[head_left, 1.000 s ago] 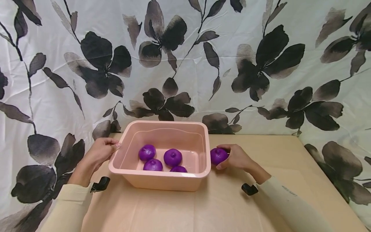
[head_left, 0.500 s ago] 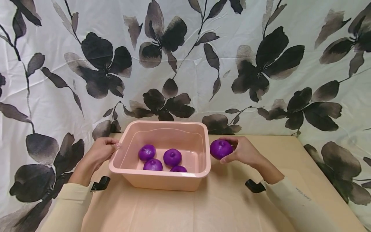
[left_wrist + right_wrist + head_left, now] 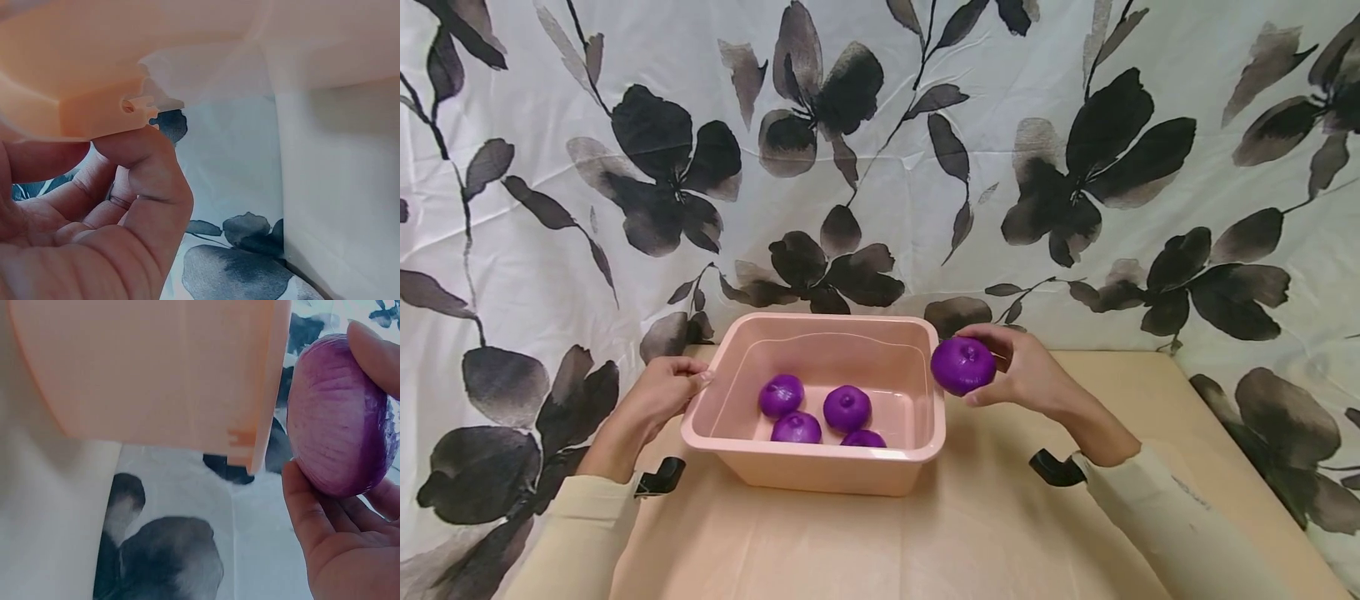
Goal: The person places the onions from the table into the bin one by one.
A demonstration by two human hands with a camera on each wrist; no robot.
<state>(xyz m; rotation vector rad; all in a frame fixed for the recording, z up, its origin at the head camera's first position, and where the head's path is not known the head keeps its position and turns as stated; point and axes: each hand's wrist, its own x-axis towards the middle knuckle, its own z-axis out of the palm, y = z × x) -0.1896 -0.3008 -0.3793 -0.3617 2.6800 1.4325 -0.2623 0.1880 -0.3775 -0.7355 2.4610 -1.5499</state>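
Observation:
A pink plastic bin [image 3: 820, 451] sits on the table with several purple onions [image 3: 847, 408] inside. At its left end my left hand [image 3: 658, 392] pinches the rim between thumb and fingers; the left wrist view shows the fingers [image 3: 147, 162] right under the lip. My right hand [image 3: 1037, 375] grips another red onion [image 3: 962, 367], raised off the table beside the bin's right rim, which it overlaps in the head view. Seen from the right wrist, thumb and fingers wrap the onion [image 3: 337, 419] from opposite sides, just outside the bin wall [image 3: 156, 375].
The bin stands toward the back of a tan-covered table [image 3: 865, 542]. Behind it hangs a white curtain [image 3: 925, 200] printed with dark flowers, meeting the table's back edge. Small black wrist mounts [image 3: 660, 477] are on both sleeves.
My right hand has lifted the onion from low beside the bin up to rim height, ending slightly farther left. The left hand and the bin have stayed put.

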